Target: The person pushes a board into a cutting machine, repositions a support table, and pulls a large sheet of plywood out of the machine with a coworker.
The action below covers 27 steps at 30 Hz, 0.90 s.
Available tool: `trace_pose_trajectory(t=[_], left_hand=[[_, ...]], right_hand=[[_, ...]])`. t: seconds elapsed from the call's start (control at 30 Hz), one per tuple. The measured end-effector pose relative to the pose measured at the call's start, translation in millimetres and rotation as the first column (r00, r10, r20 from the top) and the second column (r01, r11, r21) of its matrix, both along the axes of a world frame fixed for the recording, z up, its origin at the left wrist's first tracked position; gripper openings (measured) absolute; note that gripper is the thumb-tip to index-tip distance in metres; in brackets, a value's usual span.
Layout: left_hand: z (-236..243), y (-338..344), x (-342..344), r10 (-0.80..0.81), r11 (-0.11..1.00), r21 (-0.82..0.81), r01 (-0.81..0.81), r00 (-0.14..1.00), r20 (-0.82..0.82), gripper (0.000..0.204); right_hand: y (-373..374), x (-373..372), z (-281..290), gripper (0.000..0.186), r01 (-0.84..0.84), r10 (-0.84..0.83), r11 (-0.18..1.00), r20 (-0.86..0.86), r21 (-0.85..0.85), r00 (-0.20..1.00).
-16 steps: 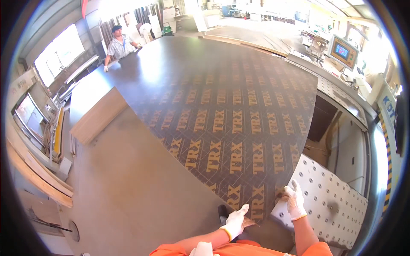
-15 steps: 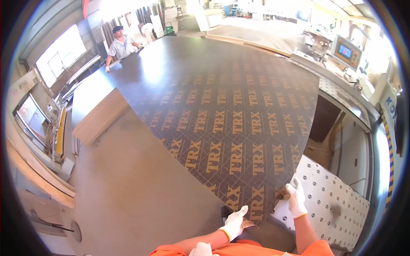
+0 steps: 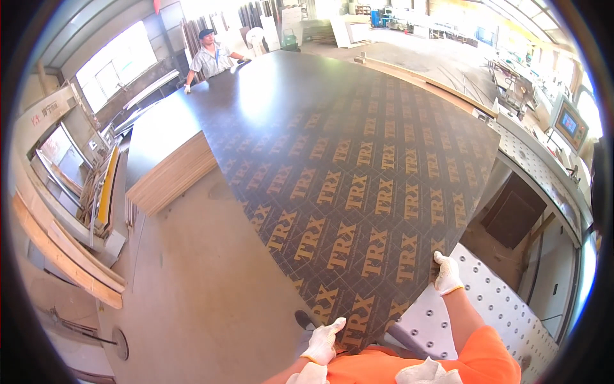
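A large dark brown sheet with a repeated gold printed pattern [image 3: 358, 166] stretches from my body to a co-worker at the far side. My left hand [image 3: 323, 340], in a white glove, is closed on its near edge at the bottom. My right hand [image 3: 446, 274], also gloved, grips its right edge, above a white table top dotted with small round fittings [image 3: 486, 307]; its fingertips are partly hidden. The sheet's left part lies over a stack of panels with pale layered edges [image 3: 173, 173].
A co-worker [image 3: 214, 61] in a cap holds the far left edge. A control screen [image 3: 568, 125] stands at right beside a machine rail. Long timber strips [image 3: 67, 256] and a tall machine frame [image 3: 45, 121] are at left; leaning boards and windows are behind.
The sheet's near right part has moved right, covering more of the dotted table's upper side. My right hand is higher with it; my left hand is lower and further left. The view has turned slightly.
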<state>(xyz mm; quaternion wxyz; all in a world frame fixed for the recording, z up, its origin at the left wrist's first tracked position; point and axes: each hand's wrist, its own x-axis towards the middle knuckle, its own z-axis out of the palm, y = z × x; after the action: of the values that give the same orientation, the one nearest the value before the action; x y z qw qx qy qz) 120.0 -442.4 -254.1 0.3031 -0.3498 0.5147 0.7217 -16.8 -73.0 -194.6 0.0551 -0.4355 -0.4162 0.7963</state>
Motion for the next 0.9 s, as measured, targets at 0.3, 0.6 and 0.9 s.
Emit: trace_pose_trajectory(t=[0.3,0.6,0.9], left_hand=[[90,58,20,0.271,0.944,-0.21,-0.254,0.961,0.055,0.063],[1,154,20,0.549,0.835,0.068,-0.545,0.832,-0.075,0.055],[30,316,-52,0.613,0.759,-0.14,-0.636,0.77,-0.177,0.051]], right_hand=[[60,28,-61,0.007,-0.057,0.061,0.996,-0.048,0.074,0.997],[171,-11,-58,0.01,-0.185,0.169,0.969,-0.104,-0.165,0.98],[507,-243,-55,0.038,-0.179,0.109,0.957,-0.288,-0.23,0.952]])
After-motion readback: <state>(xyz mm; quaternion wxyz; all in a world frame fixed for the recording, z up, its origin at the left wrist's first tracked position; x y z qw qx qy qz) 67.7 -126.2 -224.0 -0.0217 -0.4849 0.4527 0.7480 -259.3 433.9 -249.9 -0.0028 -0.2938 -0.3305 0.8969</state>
